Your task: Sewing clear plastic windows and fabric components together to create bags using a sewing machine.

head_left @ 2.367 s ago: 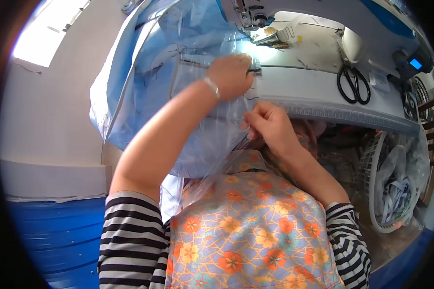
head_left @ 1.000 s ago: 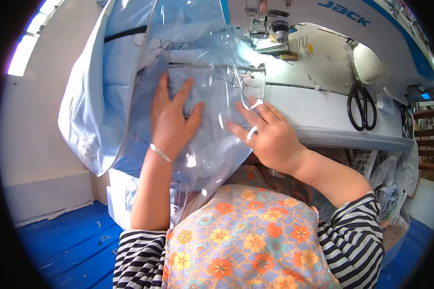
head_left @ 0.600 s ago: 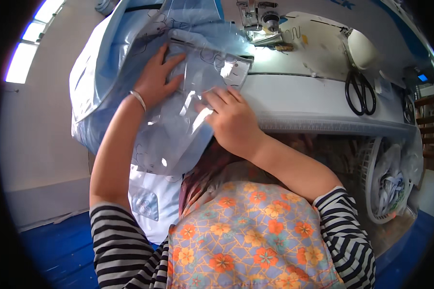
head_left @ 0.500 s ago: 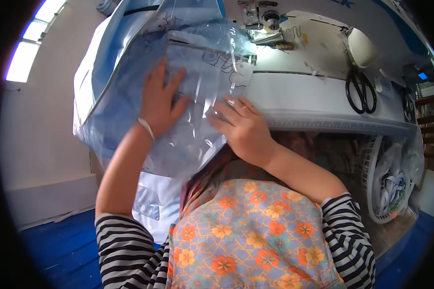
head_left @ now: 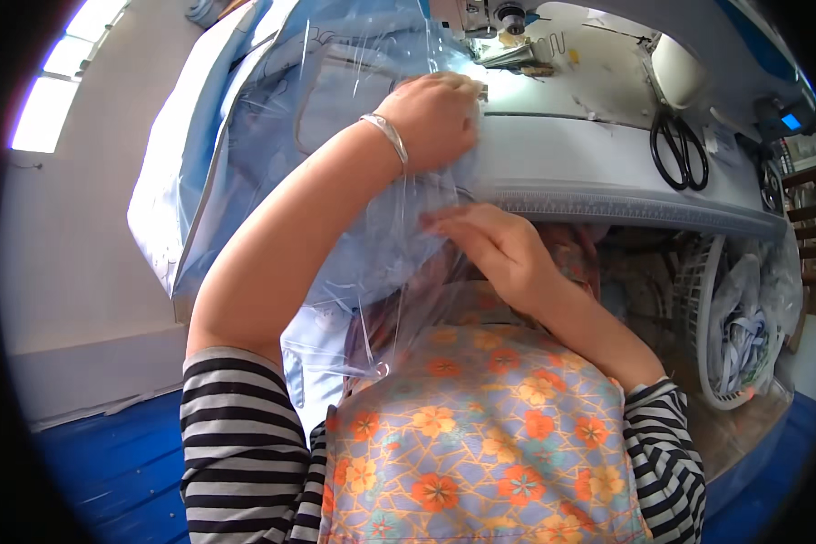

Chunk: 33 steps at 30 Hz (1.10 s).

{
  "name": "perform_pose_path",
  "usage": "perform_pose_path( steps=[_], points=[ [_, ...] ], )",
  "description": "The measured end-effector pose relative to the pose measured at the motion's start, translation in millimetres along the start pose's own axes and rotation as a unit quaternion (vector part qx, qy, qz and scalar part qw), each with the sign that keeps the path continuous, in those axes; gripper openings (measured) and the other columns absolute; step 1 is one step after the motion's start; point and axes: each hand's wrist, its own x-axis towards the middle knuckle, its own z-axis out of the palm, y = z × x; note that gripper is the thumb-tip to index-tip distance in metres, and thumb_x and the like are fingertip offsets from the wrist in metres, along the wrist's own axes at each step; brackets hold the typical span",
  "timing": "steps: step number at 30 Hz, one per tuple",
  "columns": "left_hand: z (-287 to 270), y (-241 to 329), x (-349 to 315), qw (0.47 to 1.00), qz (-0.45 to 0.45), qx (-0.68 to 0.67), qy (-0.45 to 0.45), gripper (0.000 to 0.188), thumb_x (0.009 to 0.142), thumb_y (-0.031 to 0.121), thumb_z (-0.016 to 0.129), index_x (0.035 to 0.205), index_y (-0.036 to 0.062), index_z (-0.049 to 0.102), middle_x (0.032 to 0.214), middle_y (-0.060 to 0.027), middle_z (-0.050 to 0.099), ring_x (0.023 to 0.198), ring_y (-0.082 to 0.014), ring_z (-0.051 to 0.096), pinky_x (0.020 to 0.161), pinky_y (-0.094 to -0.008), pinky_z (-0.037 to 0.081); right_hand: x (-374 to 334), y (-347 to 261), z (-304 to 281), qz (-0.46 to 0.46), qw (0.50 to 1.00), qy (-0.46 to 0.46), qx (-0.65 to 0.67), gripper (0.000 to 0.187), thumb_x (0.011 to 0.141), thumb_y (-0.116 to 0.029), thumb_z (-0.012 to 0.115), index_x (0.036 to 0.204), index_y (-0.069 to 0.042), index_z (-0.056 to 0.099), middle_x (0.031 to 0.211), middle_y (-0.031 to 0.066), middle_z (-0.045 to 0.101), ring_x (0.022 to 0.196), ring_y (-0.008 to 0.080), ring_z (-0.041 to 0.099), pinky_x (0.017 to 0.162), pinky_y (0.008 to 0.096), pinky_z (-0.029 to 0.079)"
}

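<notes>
while the left hand [head_left: 431, 118] curls its fingers down over a clear plastic sheet [head_left: 399, 263], the sheet could bunch or slip askew, its slick, loose folds the likely cause. whether those fingertips pinch anything is hidden. nearer the body from them, the right hand [head_left: 508, 249] holds thumb and fingers close together at the sheet, too blurred to confirm a grip. behind the upper fingers, the left forearm slants across blue material [head_left: 263, 181]; beyond them stands a sewing machine [head_left: 598, 23].

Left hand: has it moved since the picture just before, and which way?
Yes: the left hand has moved rightward and away from the body, closer to the black-handled scissors.
</notes>
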Motion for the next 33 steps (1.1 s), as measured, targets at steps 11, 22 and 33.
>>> perform_pose_path(
  steps=[11, 22, 33],
  points=[
    [8, -6, 15, 0.992, -0.080, 0.006, -0.093, 0.042, 0.080, 0.014, 0.049, 0.118, -0.0013, 0.057, 0.119, -0.0185, 0.060, 0.110, -0.0347, 0.057, 0.096, -0.0417, 0.045, 32, 45, 3, -0.272, 0.832, 0.111, -0.471, 0.032, 0.072, -0.011, 0.064, 0.104, -0.009, 0.067, 0.115, 0.0121, 0.062, 0.105, 0.0290, 0.059, 0.092, 0.0414, 0.046],
    [47, -3, -17, 0.994, -0.020, 0.075, 0.082, 0.041, 0.085, 0.021, 0.057, 0.122, 0.0038, 0.056, 0.127, -0.0117, 0.057, 0.120, -0.0261, 0.052, 0.101, -0.0440, 0.038, 21, 5, -57, -0.100, 0.971, -0.005, -0.217, 0.026, 0.077, 0.002, 0.055, 0.099, -0.002, 0.067, 0.105, 0.0137, 0.066, 0.100, 0.0271, 0.062, 0.090, 0.0355, 0.047],
    [42, -4, -5, 0.991, -0.019, 0.025, 0.131, 0.009, 0.081, 0.014, 0.058, 0.084, 0.0055, 0.062, 0.096, -0.0083, 0.064, 0.093, -0.0279, 0.060, 0.084, -0.0414, 0.047, -45, -8, -188, 0.219, 0.740, 0.337, -0.539, 0.044, 0.084, -0.010, 0.059, 0.127, -0.006, 0.054, 0.104, 0.0105, 0.060, 0.087, 0.0244, 0.059, 0.080, 0.0336, 0.048]
  ],
)
